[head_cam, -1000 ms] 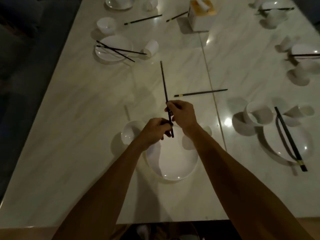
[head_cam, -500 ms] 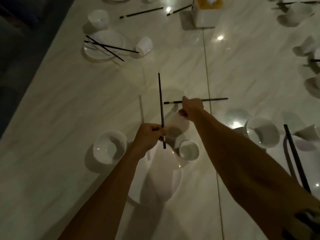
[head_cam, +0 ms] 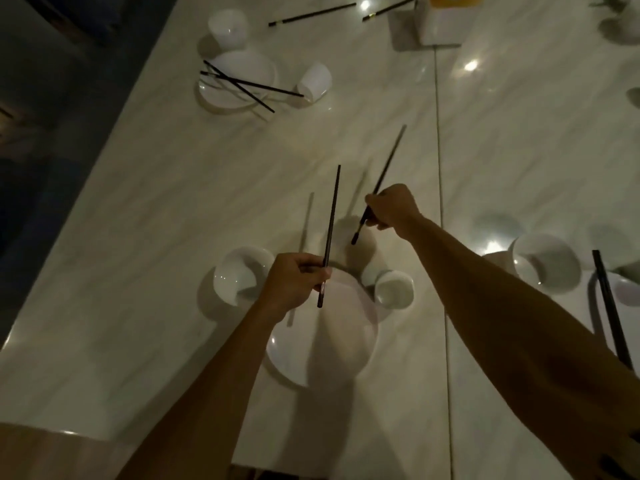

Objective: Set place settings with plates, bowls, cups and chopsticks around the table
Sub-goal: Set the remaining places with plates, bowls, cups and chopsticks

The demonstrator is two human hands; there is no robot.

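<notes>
Near plate [head_cam: 294,355], L hand [head_cam: 294,285] grips chopstick [head_cam: 331,216], R hand [head_cam: 393,209] 2nd chopstick [head_cam: 389,161]

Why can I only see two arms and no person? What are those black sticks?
The camera sits on the person's head and looks down, so you see only their arms, like looking through their eyes. There is just this one view. The sticks are chopsticks. The left hand holds the left chopstick, the right hand the right chopstick, above a pale table. Below them sit a white plate, a bowl on its left and a small cup on its right. Farther off, another plate carries crossed chopsticks. The person is laying places for a meal.
</notes>
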